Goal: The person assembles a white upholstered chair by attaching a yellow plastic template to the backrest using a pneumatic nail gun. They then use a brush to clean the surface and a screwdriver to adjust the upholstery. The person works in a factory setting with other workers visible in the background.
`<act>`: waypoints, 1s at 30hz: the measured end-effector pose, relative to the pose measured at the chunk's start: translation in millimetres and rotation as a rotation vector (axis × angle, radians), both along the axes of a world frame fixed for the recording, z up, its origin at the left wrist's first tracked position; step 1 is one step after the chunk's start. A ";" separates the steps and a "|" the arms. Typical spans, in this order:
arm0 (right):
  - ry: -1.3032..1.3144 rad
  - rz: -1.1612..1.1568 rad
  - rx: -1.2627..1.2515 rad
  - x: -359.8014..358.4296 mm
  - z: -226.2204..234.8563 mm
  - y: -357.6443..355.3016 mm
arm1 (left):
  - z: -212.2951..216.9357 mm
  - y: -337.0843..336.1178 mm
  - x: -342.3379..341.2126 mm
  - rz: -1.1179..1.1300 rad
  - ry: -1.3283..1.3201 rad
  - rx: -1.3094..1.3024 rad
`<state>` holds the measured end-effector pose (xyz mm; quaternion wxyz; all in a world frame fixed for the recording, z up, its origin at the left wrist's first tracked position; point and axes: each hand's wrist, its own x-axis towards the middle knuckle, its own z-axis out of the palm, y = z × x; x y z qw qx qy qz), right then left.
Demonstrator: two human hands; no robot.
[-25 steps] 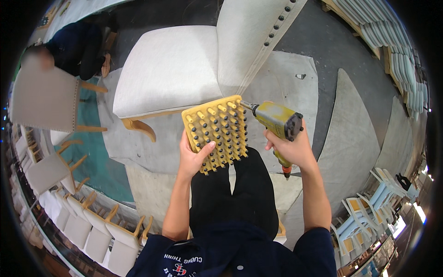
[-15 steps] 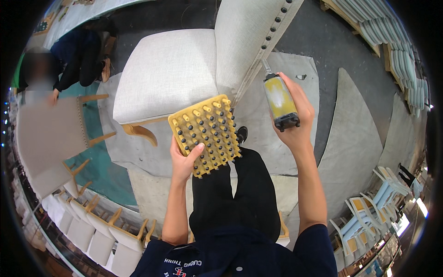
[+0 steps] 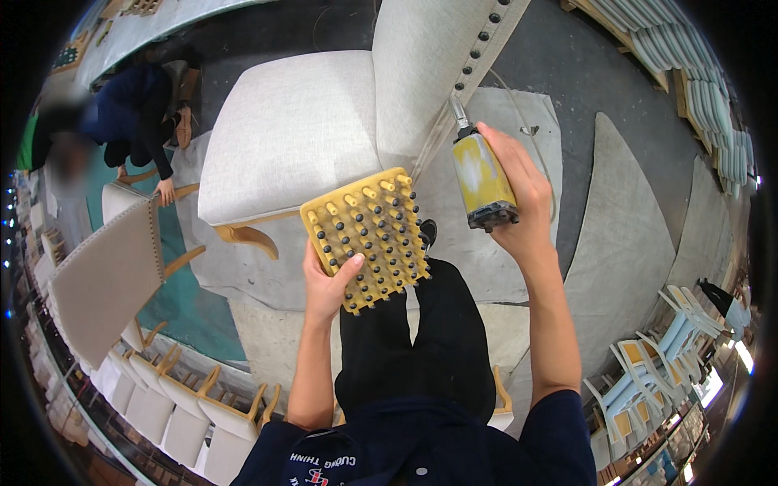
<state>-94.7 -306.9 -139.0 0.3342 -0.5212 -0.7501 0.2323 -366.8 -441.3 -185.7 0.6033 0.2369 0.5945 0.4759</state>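
My left hand (image 3: 327, 283) is closed on a yellow pegged pad (image 3: 334, 202), thumb on its face. Black round-headed decorative nails (image 3: 341, 226) sit on many of its pegs; several pegs along the top are bare. My right hand (image 3: 523, 190) grips a yellow handheld nail driver (image 3: 484, 180) with a metal nose. Its nose tip is at the edge of the upholstered chair's back (image 3: 425, 73), just below a row of black nail heads (image 3: 475, 54). I cannot tell whether the tip presses the fabric. The chair's light grey seat (image 3: 292, 134) lies to the left.
At the left, a co-worker (image 3: 134, 105) crouches, one hand by the leg of another upholstered chair (image 3: 109, 267). Chairs (image 3: 174, 421) line the lower left, and chair frames (image 3: 640, 373) the lower right. Grey sheets (image 3: 620, 219) cover the floor. Stacked panels (image 3: 689, 73) stand upper right.
My right hand has tilted the nail driver and moved its nose slightly up-left to the chair back's edge. The pad shifted slightly right. At the left, the co-worker's chair has tipped and turned.
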 end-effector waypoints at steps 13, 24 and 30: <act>0.024 -0.021 -0.188 -13.9 36.0 -11.7 | 8.2 6.9 -1.4 -0.008 -0.035 -0.014; 0.124 -0.108 -0.192 -20.6 17.9 -20.2 | 7.2 6.2 1.2 -0.001 -0.042 -0.035; 0.155 -0.062 -0.191 0.9 32.1 -25.5 | 17.2 9.4 1.6 0.011 -0.043 0.009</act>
